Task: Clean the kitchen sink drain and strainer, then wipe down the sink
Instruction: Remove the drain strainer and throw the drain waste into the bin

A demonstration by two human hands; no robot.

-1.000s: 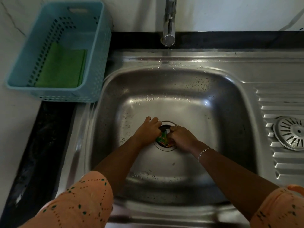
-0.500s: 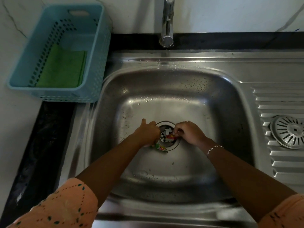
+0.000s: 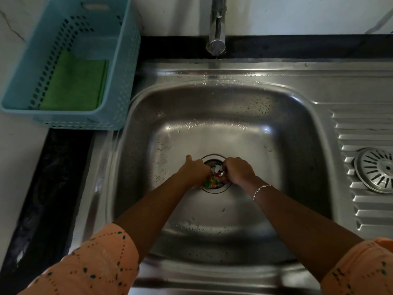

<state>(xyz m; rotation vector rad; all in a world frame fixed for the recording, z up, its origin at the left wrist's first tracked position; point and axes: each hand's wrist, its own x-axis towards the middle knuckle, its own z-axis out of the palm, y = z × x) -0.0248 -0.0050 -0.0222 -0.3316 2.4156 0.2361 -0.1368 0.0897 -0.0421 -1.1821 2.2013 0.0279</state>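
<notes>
The steel sink (image 3: pixel 212 107) has its round drain (image 3: pixel 214 189) open in the middle of the basin floor. Colourful scraps of wrapper and paper (image 3: pixel 217 179) fill the drain. My left hand (image 3: pixel 194 170) is closed on the scraps at the drain's left edge. My right hand (image 3: pixel 239 170) is closed on them at the right edge. The metal strainer (image 3: pixel 375 169) lies out of the drain on the ribbed drainboard at the far right.
A tap spout (image 3: pixel 217 28) hangs over the sink's back rim. A blue perforated basket (image 3: pixel 121 67) holding a green cloth (image 3: pixel 74 81) stands on the white counter at the back left. A dark counter strip runs along the sink's left side.
Both hands stayed at the drain and shifted their grip on the scraps. More white and red scraps now show between the hands.
</notes>
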